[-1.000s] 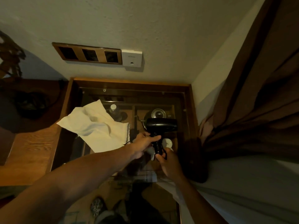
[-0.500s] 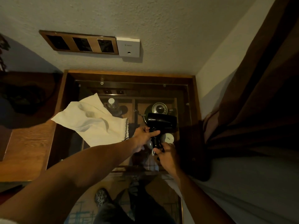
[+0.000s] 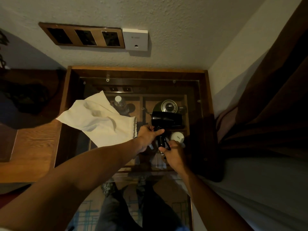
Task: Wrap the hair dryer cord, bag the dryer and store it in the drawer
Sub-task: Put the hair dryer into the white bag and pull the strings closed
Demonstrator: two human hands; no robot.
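Black hair dryer [image 3: 166,120] upright — left grip [image 3: 148,135] clasping its handle, right grip [image 3: 173,153] pinching cord [image 3: 167,145] below.

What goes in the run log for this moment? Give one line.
step: wrapping cord | left hand: grips dryer handle | right hand: holds cord at handle | bag: on glass top, empty | dryer: unbagged

Both forearms are bare, with no sleeves, rings or watch visible on the left hand [image 3: 147,135] or right hand [image 3: 173,153]. Below, dark trousers [image 3: 120,212] and a patterned shoe [image 3: 109,187] show.
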